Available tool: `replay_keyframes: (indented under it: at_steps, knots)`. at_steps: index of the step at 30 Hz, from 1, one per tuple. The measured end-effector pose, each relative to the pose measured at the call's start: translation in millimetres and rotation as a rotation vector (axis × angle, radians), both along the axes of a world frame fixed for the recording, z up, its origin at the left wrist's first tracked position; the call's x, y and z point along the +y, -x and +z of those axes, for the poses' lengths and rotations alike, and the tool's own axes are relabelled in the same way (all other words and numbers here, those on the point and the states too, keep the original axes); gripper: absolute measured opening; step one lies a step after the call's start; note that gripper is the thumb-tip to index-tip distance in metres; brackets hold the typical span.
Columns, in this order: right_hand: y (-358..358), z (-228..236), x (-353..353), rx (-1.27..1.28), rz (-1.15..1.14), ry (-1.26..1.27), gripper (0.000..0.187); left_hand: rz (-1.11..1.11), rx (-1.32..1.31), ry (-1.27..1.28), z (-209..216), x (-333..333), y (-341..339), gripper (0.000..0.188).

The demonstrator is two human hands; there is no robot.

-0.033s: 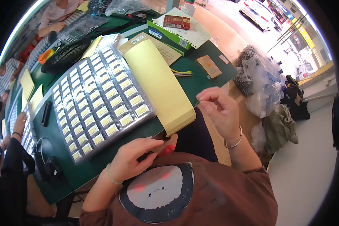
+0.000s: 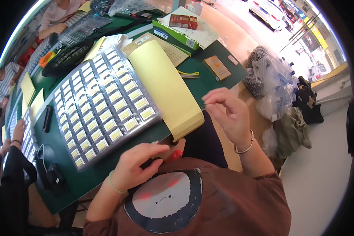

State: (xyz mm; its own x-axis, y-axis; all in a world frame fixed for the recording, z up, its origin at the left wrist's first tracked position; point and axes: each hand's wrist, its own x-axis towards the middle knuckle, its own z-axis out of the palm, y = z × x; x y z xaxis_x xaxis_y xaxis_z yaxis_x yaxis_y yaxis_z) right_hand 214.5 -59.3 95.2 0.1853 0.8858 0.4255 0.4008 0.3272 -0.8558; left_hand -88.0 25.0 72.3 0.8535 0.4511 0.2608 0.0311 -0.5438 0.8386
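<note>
A clear tray point(image 2: 102, 104) with a grid of small pale yellow parts lies on the green table point(image 2: 86, 179) in front of me. A long yellow paper sheet point(image 2: 165, 84) lies along its right side and hangs over the table edge. My left hand point(image 2: 139, 163) is at the near table edge by my chest, with its fingers curled on a small black object point(image 2: 147, 162). My right hand point(image 2: 228, 114) is raised to the right of the yellow sheet, thumb and forefinger pinched together. Nothing shows between those fingertips.
A green box point(image 2: 177, 33) with a red packet on it stands at the back. A small orange box point(image 2: 217, 67) and a yellow tool point(image 2: 188, 73) lie nearby. Plastic bags point(image 2: 271, 86) sit at the right. Other people work at the left point(image 2: 11, 141) and top left point(image 2: 55, 17).
</note>
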Motion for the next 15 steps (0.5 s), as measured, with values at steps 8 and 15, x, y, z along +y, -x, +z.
replay_keyframes:
  at_steps: [8, 15]
  knots:
    - [57, 54, 30, -0.322, 0.314, -0.160, 0.008, 0.315, -0.213, -0.047, 42, -1, -19, 0.045]
    - [73, 80, 37, -0.185, 0.440, 0.146, 0.006, 0.391, -0.257, -0.026, 55, -1, -3, 0.015]
